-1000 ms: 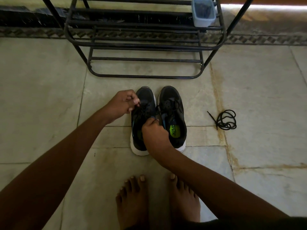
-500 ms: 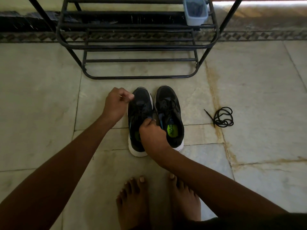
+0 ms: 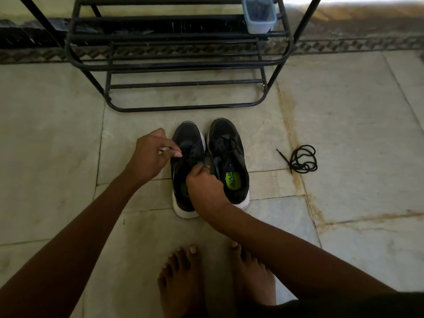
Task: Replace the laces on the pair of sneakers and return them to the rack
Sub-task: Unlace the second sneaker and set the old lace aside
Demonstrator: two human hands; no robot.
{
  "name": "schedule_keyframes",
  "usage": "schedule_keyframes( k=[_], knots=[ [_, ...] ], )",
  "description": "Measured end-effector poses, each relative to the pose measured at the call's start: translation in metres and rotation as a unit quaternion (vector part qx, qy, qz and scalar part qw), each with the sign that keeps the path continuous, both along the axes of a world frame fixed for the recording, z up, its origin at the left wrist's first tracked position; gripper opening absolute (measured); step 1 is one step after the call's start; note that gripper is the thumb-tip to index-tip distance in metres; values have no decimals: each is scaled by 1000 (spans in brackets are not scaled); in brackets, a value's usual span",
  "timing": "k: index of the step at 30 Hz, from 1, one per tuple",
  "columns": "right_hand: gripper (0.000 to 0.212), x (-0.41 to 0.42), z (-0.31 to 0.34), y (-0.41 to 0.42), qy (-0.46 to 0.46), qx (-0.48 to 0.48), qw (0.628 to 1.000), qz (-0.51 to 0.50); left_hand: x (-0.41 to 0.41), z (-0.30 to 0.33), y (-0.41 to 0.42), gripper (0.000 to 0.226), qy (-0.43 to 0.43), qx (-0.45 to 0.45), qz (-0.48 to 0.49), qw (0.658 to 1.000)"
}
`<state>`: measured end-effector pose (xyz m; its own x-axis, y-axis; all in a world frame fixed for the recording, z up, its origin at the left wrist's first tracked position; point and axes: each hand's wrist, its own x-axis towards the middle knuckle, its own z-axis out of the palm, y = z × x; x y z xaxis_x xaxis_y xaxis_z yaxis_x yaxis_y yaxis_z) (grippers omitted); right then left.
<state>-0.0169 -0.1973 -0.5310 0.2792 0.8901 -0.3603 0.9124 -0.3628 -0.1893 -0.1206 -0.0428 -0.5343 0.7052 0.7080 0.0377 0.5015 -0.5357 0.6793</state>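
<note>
Two black sneakers with white soles are sitting side by side on the floor before the shoe rack. The left hand and right hand are each pinching lace over the left sneaker, hiding its eyelets; a loose lace is lying coiled rightward.

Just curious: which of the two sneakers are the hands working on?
The left sneaker. Both hands, left hand and right hand, are at its laces; the right sneaker beside it is untouched.
</note>
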Motion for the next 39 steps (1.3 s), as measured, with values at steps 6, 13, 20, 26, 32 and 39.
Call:
schedule_keyframes(
  k=[6,13,20,26,32,39],
  knots=[
    [46,0,0,0,11,-5,1000,-5,16,14,-31,20,-157,-266,263,914],
    [51,1,2,0,15,-4,1000,0,3,24,1,30,-288,-413,269,821],
    [50,0,3,0,17,-5,1000,-9,-6,22,7,9,75,-40,-106,991],
    [53,2,2,-1,20,-7,1000,-2,0,32,22,6,4,-13,2,1000],
    [54,2,0,1,18,-1,1000,4,-19,45,21,16,-302,-373,140,866],
    [24,23,41,11,103,-16,994,36,-35,31,15,11,242,-159,48,956]
  ],
)
